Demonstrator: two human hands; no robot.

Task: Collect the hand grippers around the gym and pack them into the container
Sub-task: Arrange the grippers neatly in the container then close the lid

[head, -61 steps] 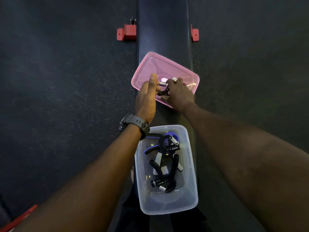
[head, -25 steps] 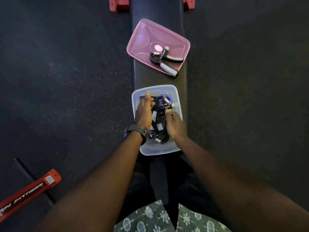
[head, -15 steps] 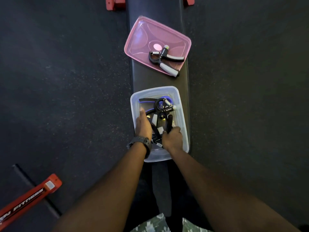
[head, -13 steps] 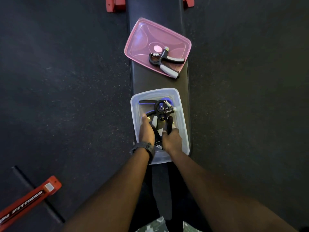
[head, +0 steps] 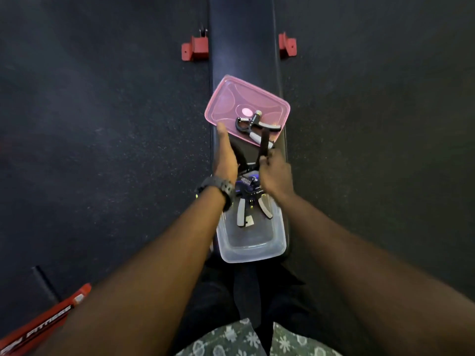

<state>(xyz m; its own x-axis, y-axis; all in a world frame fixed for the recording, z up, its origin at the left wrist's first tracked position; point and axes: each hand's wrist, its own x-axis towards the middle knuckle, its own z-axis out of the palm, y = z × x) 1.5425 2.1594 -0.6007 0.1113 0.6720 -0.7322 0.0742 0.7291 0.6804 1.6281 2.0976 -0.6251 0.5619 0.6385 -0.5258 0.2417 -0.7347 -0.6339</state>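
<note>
Right hand [head: 275, 173] grips a black hand gripper [head: 263, 142], lifted above the clear container [head: 253, 250]; left hand [head: 226, 155] reaches flat, fingers straight, toward the far pink lid [head: 231, 98].

right hand [head: 275, 176] gripping black hand gripper [head: 263, 145], above clear container [head: 253, 250]

Just one head cam, looking steeply down along the bench [head: 243, 34] from above, sitting close over both forearms, catching the container [head: 253, 249], pink lid [head: 226, 98] and dark floor [head: 102, 124] around.
</note>
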